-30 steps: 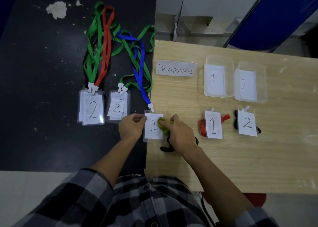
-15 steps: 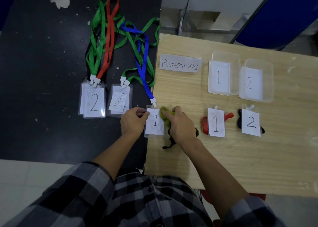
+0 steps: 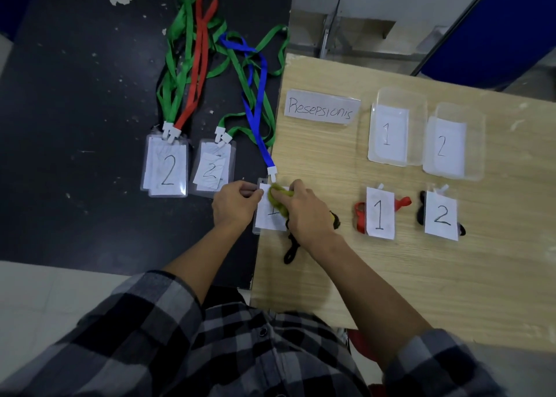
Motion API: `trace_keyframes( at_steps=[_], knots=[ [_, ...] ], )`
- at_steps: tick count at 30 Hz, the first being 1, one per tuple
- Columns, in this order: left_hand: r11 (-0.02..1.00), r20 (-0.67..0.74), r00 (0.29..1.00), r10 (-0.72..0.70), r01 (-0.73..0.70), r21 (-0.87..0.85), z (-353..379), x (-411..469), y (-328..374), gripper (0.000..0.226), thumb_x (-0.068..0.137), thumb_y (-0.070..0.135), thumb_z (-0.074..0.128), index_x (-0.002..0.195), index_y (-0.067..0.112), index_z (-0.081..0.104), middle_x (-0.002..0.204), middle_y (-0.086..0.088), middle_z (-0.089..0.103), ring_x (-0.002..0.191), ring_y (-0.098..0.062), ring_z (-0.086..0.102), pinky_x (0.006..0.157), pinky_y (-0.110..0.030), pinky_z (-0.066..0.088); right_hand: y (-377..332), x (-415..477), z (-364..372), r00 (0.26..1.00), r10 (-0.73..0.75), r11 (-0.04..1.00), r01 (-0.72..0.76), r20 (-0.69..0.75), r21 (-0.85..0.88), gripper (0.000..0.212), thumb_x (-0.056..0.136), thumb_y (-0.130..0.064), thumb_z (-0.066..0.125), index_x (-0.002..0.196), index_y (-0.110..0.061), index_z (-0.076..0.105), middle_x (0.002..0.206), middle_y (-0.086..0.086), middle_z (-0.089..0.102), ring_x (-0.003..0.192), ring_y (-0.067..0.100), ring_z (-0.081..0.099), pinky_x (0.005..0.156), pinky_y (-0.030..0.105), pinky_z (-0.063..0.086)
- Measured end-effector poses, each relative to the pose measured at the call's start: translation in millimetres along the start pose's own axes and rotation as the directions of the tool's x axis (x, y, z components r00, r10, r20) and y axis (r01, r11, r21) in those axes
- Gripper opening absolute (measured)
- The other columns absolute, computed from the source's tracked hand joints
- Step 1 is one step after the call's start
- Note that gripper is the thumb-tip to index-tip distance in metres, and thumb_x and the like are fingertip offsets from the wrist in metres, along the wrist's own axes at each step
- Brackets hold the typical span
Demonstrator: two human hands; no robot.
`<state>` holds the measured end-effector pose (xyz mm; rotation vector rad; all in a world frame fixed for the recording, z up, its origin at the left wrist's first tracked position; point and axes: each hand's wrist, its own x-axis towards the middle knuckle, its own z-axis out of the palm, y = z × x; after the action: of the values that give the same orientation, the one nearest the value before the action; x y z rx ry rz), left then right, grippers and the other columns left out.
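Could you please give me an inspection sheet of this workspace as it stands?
Surface: wooden table beside a black surface with white flecks.
Job's things: badge marked 1 on a blue lanyard, lying across the table's edge; yellow-green cloth on it.
Clutter: two badges marked 2 on the black surface; Resepsionis label, two clear tubs, card 1 and card 2 on the table.
Grippers: left hand pinches the badge's left edge; right hand holds the cloth against it.
Cables: black cord under the right hand.
Surroundings: blue panel, white floor.
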<state>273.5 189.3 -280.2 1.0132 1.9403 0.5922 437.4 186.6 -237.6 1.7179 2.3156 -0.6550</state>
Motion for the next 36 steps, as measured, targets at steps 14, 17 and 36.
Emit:
trace_keyframes(
  at_steps=[14, 17, 36],
  knots=[
    [0.999, 0.061, 0.997, -0.049, 0.05, -0.016, -3, 9, -1, 0.009, 0.08, 0.037, 0.08, 0.08, 0.035, 0.071, 0.082, 0.012, 0.073, 0.081, -0.011, 0.071, 0.075, -0.041, 0.062, 7, -25, 9, 1.0, 0.017, 1.0, -0.017, -0.003, -0.018, 0.061, 0.089, -0.007, 0.059, 0.141, -0.036, 0.044, 0.12, 0.008, 0.042, 0.095, 0.026, 0.05, 0.063, 0.037, 0.042],
    [0.999, 0.064, 0.997, -0.052, 0.053, -0.009, -2, 10, 0, 0.009, 0.081, 0.035, 0.08, 0.08, 0.034, 0.071, 0.082, 0.012, 0.073, 0.081, -0.01, 0.071, 0.076, -0.041, 0.062, 18, -26, 9, 0.995, 0.09, 0.996, -0.09, -0.05, 0.005, 0.07, 0.086, -0.001, 0.061, 0.144, -0.038, 0.043, 0.122, 0.007, 0.042, 0.098, 0.026, 0.05, 0.065, 0.036, 0.043],
    [0.997, 0.067, 0.996, -0.058, 0.061, -0.044, -2, 10, -1, 0.009, 0.084, 0.031, 0.078, 0.091, 0.026, 0.074, 0.084, 0.007, 0.074, 0.074, -0.013, 0.073, 0.066, -0.04, 0.063, 17, -35, 14, 0.994, -0.111, 0.993, 0.111, 0.007, -0.03, 0.064, 0.09, -0.006, 0.056, 0.147, -0.032, 0.042, 0.127, 0.012, 0.044, 0.1, 0.029, 0.051, 0.074, 0.042, 0.051]
  ],
)
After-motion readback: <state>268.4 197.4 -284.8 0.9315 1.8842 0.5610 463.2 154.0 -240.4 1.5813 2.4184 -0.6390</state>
